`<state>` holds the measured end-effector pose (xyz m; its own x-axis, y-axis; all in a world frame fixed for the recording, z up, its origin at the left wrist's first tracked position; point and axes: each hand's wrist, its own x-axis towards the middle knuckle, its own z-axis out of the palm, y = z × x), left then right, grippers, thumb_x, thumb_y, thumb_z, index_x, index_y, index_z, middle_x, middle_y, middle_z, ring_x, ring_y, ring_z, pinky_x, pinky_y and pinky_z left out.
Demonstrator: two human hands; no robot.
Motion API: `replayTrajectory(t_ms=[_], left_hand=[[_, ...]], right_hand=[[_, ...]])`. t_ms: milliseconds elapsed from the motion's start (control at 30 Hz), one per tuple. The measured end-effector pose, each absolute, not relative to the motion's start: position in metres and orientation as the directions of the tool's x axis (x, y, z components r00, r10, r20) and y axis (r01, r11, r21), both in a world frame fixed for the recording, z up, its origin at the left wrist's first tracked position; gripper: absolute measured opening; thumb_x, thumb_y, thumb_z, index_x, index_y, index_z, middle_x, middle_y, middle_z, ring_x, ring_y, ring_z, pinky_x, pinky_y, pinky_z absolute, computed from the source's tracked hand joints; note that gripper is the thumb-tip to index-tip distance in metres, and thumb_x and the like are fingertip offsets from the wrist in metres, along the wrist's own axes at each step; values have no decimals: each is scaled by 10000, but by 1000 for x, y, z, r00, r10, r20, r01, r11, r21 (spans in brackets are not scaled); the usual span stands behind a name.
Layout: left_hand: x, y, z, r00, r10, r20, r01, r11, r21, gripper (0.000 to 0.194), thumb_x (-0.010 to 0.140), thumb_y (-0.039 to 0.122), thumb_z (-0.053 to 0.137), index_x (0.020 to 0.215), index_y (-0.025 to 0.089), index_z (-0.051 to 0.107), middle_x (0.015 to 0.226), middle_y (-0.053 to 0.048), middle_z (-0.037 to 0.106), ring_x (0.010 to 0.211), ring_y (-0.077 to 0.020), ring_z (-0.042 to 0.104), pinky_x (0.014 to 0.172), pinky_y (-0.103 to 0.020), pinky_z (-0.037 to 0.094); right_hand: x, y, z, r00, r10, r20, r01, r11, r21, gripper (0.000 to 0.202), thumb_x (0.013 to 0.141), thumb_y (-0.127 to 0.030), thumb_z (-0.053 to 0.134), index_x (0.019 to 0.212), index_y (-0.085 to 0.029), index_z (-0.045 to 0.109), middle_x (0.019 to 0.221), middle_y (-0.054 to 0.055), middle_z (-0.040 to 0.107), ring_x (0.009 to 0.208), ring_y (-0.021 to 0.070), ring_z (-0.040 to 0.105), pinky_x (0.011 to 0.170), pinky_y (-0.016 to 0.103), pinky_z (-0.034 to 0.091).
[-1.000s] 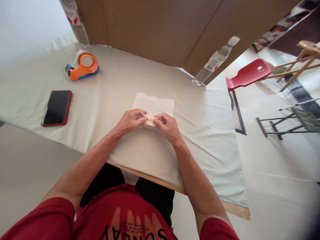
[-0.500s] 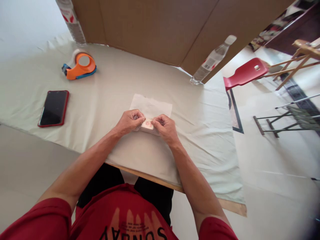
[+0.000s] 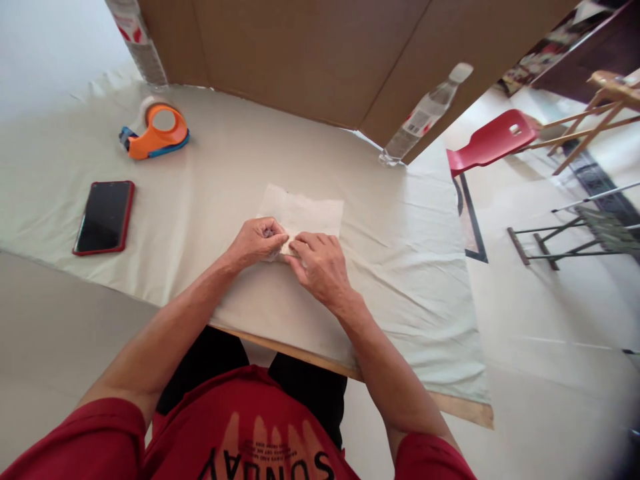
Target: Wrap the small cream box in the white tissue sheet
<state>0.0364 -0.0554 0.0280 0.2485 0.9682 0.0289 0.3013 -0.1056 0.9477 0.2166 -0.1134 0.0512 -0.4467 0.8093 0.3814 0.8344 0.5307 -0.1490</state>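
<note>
A thin whitish sheet [image 3: 305, 208] lies on the cloth-covered table, its far part flat. At its near edge a small pale item [image 3: 286, 249] shows between my hands, mostly covered by fingers. My left hand [image 3: 260, 241] pinches the left side of the sheet's near part, thumb and forefinger closed on it. My right hand [image 3: 320, 265] is over the right side of the item, its fingers across the top and its thumb at the near edge, gripping it.
A phone [image 3: 104, 217] and an orange tape dispenser [image 3: 159, 132] lie at the left. Two bottles [image 3: 143, 53] [image 3: 423, 117] stand by a cardboard panel [image 3: 300, 60] at the back. A red chair [image 3: 495, 141] and folding stool [image 3: 600, 233] are off to the right.
My right hand has shifted slightly left and turned, its fingers now over the small item and covering the reddish print. My left hand stays nearly in place, still pinching.
</note>
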Motion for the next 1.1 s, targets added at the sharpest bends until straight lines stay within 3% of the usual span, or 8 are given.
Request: replayTrajectory(t_ms=[133,300,500,600,700,867,1000,1100], left_hand=[[29,-54,35,273,962,-1,371,-105,923,292,707,435,671,777,151,660,655,17,585,613,-117,486,569,-231,391],[15,-55,46,337,940,-56,349,-69,935,409,683,319,634,1060,160,617,785,14,626,670,-132,552,622,-243,434],[14,-54,47,266,961,-75,533,-82,842,302,731,281,582,1004,157,623,608,67,478,553,-119,447,556,-247,362],[12,-55,49,207,977,-48,698,-113,707,312,765,331,622,1021,155,653,690,22,579,663,-161,546,654,-279,422],[4,-59,53,92,994,-66,812,-37,582,483,781,438,669,1152,130,648,913,-64,683,826,-217,628,757,-317,464],[-7,-65,59,19,961,-276,797,153,585,712,774,519,700,1335,104,562,971,-97,713,811,-234,684,688,-294,482],[1,-62,62,9,915,-404,697,284,658,581,742,441,750,1201,114,609,737,-31,667,587,-188,632,545,-265,429],[8,-58,60,34,903,-428,615,319,721,236,746,349,743,833,167,619,526,44,507,453,-125,481,480,-244,354]], right_hand=[[212,-111,42,-447,828,340,860,502,-93,141,963,-276,597,1030,-173,666,1081,99,714,963,264,566,839,386,369],[213,-111,43,-455,835,311,862,500,-81,176,969,-315,599,1080,-191,659,1112,83,690,970,258,532,840,380,348],[212,-113,42,-457,838,297,868,493,-56,254,1001,-325,541,1220,-226,623,1142,85,663,984,252,500,834,384,310],[211,-113,40,-468,832,297,869,494,-16,266,1011,-323,515,1244,-242,613,1153,89,650,985,254,488,818,388,293],[209,-113,39,-466,833,299,874,486,11,256,1028,-310,464,1221,-245,619,1147,96,644,982,256,478,805,393,279],[205,-113,40,-469,836,286,878,476,49,293,1035,-251,395,1236,-247,609,1122,106,634,960,265,468,783,404,262],[203,-113,43,-470,842,265,878,475,50,305,1032,-259,384,1236,-241,611,1127,118,624,969,277,465,784,410,257],[203,-113,44,-468,846,255,879,474,43,297,1032,-276,385,1210,-239,619,1143,120,618,988,285,462,791,412,256]])
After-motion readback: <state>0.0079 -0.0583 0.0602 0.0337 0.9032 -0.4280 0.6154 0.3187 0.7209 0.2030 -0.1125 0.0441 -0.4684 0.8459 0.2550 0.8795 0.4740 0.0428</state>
